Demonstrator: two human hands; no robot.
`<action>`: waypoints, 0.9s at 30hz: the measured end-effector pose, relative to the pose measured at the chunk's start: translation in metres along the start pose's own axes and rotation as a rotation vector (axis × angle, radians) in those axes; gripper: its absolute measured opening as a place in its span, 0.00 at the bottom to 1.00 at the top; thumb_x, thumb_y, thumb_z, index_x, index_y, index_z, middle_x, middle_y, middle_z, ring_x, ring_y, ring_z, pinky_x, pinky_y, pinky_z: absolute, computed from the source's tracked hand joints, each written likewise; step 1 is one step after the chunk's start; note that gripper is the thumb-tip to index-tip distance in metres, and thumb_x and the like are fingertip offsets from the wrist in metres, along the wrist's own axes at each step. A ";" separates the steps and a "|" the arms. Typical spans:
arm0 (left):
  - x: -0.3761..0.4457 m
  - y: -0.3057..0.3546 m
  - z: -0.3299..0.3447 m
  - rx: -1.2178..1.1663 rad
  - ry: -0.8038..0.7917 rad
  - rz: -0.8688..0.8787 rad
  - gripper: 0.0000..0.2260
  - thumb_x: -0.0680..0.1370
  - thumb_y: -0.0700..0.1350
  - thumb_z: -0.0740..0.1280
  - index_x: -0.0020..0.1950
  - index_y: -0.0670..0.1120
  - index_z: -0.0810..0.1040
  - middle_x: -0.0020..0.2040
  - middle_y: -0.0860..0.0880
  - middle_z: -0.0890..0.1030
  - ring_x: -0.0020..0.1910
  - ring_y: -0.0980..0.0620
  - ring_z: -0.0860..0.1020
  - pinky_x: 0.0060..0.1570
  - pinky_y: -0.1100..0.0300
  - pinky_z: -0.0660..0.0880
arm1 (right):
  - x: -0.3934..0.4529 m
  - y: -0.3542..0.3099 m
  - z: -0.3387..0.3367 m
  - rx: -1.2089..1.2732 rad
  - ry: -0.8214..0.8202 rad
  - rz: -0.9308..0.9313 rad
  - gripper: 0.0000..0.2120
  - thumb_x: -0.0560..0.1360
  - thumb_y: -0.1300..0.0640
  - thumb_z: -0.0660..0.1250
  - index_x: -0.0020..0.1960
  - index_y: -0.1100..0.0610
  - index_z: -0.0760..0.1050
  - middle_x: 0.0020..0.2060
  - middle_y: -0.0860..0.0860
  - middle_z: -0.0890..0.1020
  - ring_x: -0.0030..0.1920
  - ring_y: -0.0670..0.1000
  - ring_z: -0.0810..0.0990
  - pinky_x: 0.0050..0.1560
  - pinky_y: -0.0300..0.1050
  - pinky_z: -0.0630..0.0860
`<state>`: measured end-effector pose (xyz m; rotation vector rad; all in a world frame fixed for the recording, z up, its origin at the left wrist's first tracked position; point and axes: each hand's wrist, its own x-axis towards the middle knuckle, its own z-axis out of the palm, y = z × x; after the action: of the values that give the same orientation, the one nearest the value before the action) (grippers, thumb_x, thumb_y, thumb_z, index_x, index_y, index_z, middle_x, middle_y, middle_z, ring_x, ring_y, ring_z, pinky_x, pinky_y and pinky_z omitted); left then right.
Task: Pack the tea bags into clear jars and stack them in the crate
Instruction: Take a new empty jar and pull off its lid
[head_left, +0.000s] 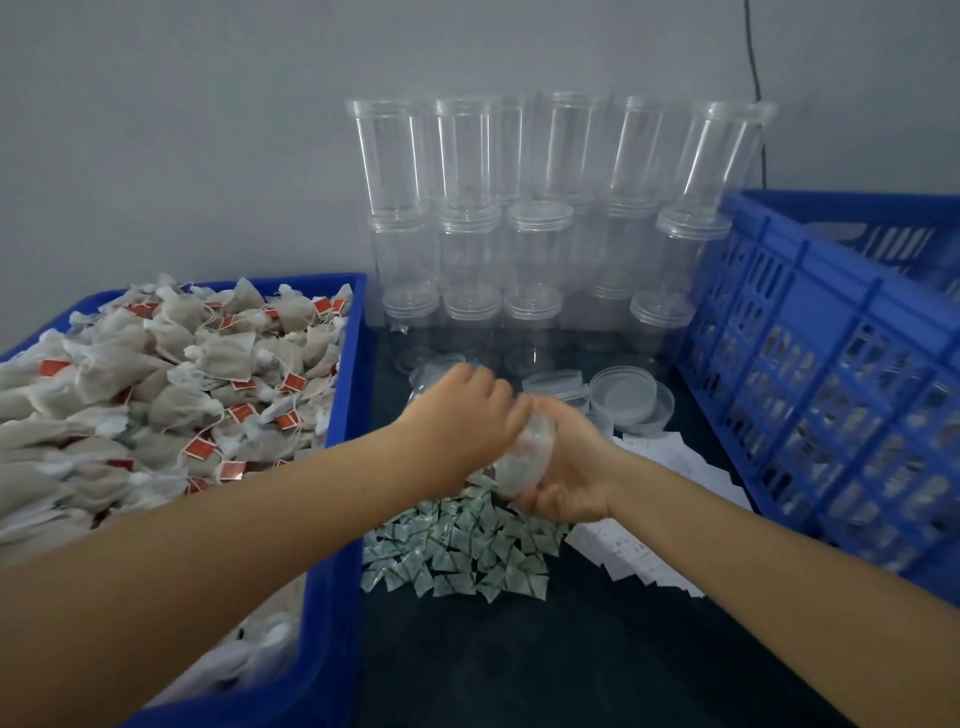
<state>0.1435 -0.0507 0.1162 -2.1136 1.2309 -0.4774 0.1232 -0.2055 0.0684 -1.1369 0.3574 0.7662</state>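
Note:
My right hand (569, 470) grips a clear jar (527, 454) tilted on its side above the dark table, with pale contents blurred inside. My left hand (467, 410) reaches across to the jar's upper end, fingers curled over it; what it holds there is blurred. Beige tea bags (156, 384) with red tags fill the blue bin (348, 467) on the left. A blue slatted crate (831, 364) on the right holds filled jars seen through its wall.
Empty clear jars (535, 244) stand stacked in three tiers against the grey wall. Loose clear lids (626, 397) lie behind my hands. A heap of small green-white sachets (467, 556) and white paper slips (660, 540) lie on the table near me.

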 end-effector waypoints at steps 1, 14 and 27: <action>0.002 -0.005 0.001 -0.135 -0.058 -0.083 0.39 0.70 0.53 0.72 0.73 0.41 0.57 0.64 0.43 0.72 0.59 0.43 0.73 0.59 0.50 0.70 | 0.001 -0.003 0.002 -0.078 0.118 -0.112 0.28 0.76 0.33 0.58 0.60 0.56 0.73 0.38 0.55 0.73 0.24 0.48 0.70 0.18 0.35 0.63; -0.029 -0.026 0.016 -1.819 -0.243 -0.273 0.37 0.64 0.51 0.76 0.68 0.54 0.63 0.63 0.55 0.73 0.56 0.59 0.78 0.51 0.67 0.75 | -0.055 -0.032 -0.006 -1.045 -0.022 -0.676 0.30 0.66 0.38 0.67 0.65 0.27 0.62 0.65 0.50 0.70 0.55 0.65 0.77 0.56 0.54 0.78; -0.047 -0.020 0.041 -2.773 -0.493 0.398 0.38 0.70 0.57 0.71 0.74 0.45 0.59 0.64 0.37 0.72 0.58 0.37 0.76 0.58 0.44 0.74 | -0.052 -0.066 -0.019 -0.484 -0.449 -0.794 0.38 0.61 0.43 0.81 0.68 0.40 0.71 0.62 0.50 0.78 0.53 0.57 0.83 0.54 0.52 0.80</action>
<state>0.1574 0.0110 0.1008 0.9027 -0.6911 -1.3927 0.1358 -0.2550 0.1375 -1.3689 -0.6654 0.3725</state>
